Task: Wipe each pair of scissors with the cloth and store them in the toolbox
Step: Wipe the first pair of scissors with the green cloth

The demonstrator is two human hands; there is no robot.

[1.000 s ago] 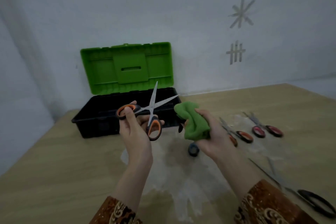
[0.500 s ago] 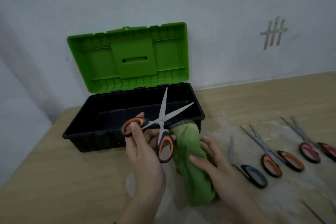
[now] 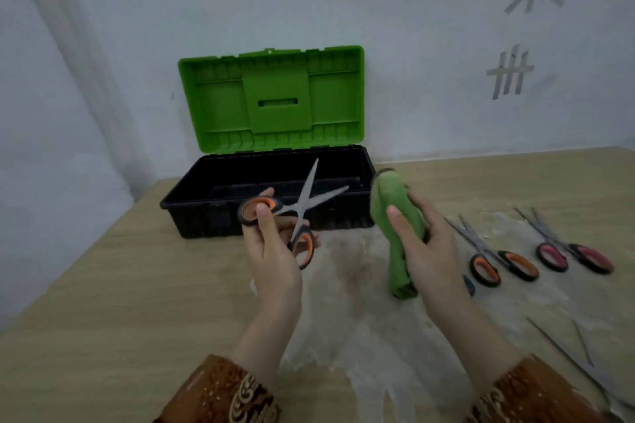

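Landmark for all places: toolbox (image 3: 213, 213), black tub, green lid raised against the wall.

Nearest, well in front of the toolbox: patterned brown sleeves (image 3: 223, 395) at both wrists. Plain metal scissors (image 3: 580, 367), front-right of the toolbox, near the right sleeve, only partly in view.

In front of the toolbox: pale powdery smear (image 3: 347, 285) spread over the wooden table (image 3: 103, 302).

Just in front of the toolbox's near wall: left hand (image 3: 271, 251), curled round the handles of orange-handled scissors (image 3: 302, 206), thumb through one loop, blades spread apart, tips raised over the tub's opening.

Off the toolbox's front-right corner: right hand (image 3: 426, 247), closed round a green cloth (image 3: 395, 216) bunched lengthwise, thumb on top. Cloth and blades apart, a gap between them.

Right of the toolbox, on the table: second orange-handled pair (image 3: 494, 261), then pink-handled pair (image 3: 567, 251) farther right, both lying flat, blades pointing away. Blue handle (image 3: 469, 285) partly hidden behind the right wrist.

Farthest: toolbox interior, contents not discernible from here.

Step in hand, as judged: wiping of the first pair, cloth not on the metal at present. Next move calls for bringing cloth to the blades and drawing along each from pivot to tip, fingers kept behind the edges; then closing the blades and lowering the pair into the tub. Remaining pairs yet to be wiped.
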